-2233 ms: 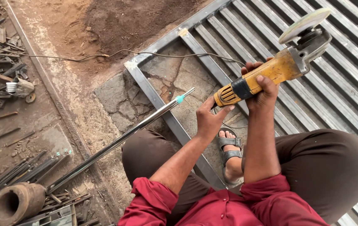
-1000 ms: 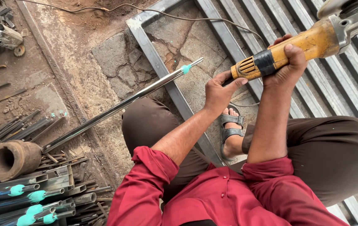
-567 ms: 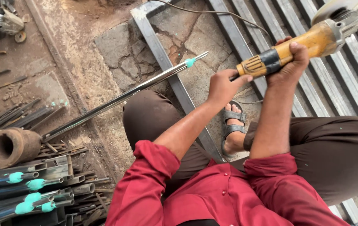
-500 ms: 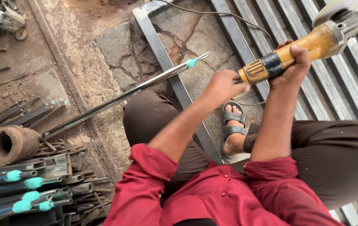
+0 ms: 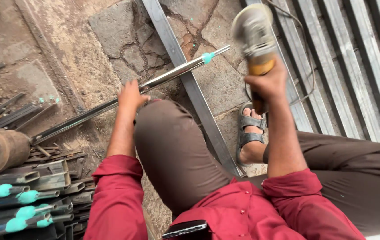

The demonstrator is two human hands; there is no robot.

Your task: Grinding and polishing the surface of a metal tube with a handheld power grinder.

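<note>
My left hand (image 5: 130,94) grips the steel pipe (image 5: 123,100) beside my knee (image 5: 163,120), my right hand (image 5: 267,84) clutches the grinder (image 5: 256,40), a flat bar (image 5: 190,84) crossing between them.

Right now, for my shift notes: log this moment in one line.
left hand: on steel rod | right hand: holds angle grinder, raised | seated, stone floor
</note>
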